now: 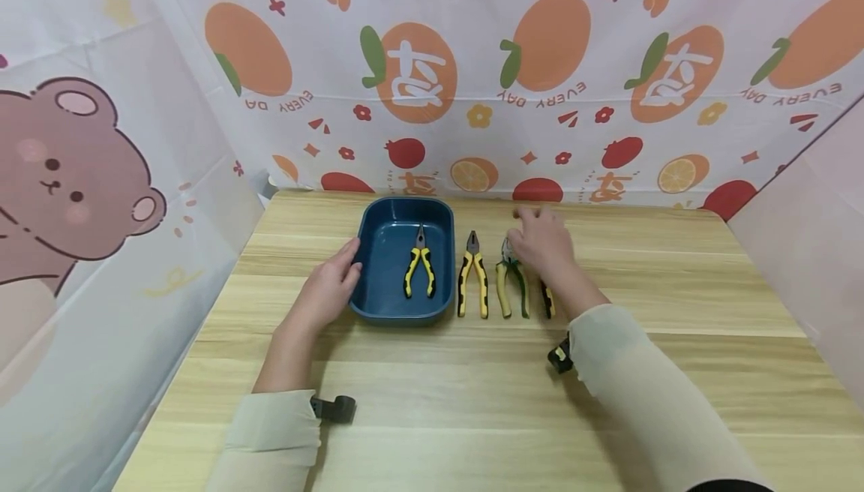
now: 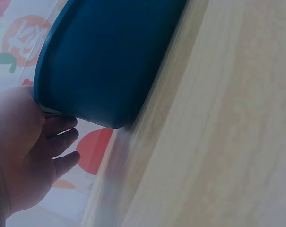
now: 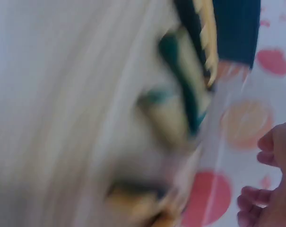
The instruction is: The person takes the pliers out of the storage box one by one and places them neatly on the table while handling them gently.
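In the head view, a pair of needle-nose pliers (image 1: pixel 420 259) with yellow and black handles lies inside a dark blue tray (image 1: pixel 378 310). My left hand (image 1: pixel 325 286) touches the tray's left side, its fingers fairly straight along the outer wall. To the right of the tray lie yellow-and-black pliers (image 1: pixel 473 274), then pliers with green and pale-yellow handles (image 1: pixel 502 289). My right hand (image 1: pixel 542 241) hovers by the heads of the green-handled pair, fingers loosely bent around nothing. Beneath that forearm another yellow-and-black handle (image 1: pixel 547 301) shows; the rest is hidden. Blur softens the right wrist view.
Everything stands on a wood-grain table (image 1: pixel 432 394). A white cloth with printed fruit (image 1: pixel 418 72) hangs along its back edge, and a bear-printed cloth (image 1: pixel 67 169) hangs at the left. Dark wrist cameras sit at both sleeves.
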Tool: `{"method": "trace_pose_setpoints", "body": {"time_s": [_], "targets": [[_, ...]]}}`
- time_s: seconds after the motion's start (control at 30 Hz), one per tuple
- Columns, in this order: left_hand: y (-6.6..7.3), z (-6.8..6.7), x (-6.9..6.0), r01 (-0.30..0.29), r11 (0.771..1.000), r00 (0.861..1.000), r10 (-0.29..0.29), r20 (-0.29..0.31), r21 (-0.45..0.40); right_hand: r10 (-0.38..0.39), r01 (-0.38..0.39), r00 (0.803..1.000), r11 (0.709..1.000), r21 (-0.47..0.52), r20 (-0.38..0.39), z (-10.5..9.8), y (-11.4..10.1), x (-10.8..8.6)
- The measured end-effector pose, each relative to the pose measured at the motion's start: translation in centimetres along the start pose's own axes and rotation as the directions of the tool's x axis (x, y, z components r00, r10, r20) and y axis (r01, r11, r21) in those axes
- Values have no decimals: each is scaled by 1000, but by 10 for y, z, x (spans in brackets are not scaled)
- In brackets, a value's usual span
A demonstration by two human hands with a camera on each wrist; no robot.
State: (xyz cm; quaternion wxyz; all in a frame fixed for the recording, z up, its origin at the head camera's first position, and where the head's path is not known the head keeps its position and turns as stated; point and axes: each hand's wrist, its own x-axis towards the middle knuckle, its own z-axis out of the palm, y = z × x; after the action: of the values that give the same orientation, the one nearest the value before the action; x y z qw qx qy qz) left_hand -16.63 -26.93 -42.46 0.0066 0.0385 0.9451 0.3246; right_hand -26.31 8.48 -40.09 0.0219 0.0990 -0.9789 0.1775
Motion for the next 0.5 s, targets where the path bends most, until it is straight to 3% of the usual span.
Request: {"method": "trace_pose_setpoints", "body": {"time_s": [0.13, 0.27, 0.4, 0.5], "targets": [[-1, -2, 1, -10, 1000, 1000, 10, -12, 0, -182, 182, 983, 983, 15, -38, 3, -52, 2], [-1, -2, 1, -14, 1000, 1000, 14, -14, -14, -350, 350, 937, 937, 5, 3, 19, -95, -2], [1, 0, 1, -5, 1000, 1000, 4, -8, -21, -419, 423, 905, 905, -50, 78, 42, -120, -6], [2, 0, 0, 4, 1000, 1000, -4, -5, -24, -407, 423, 903, 897, -128, 138, 58, -130, -6]]}}
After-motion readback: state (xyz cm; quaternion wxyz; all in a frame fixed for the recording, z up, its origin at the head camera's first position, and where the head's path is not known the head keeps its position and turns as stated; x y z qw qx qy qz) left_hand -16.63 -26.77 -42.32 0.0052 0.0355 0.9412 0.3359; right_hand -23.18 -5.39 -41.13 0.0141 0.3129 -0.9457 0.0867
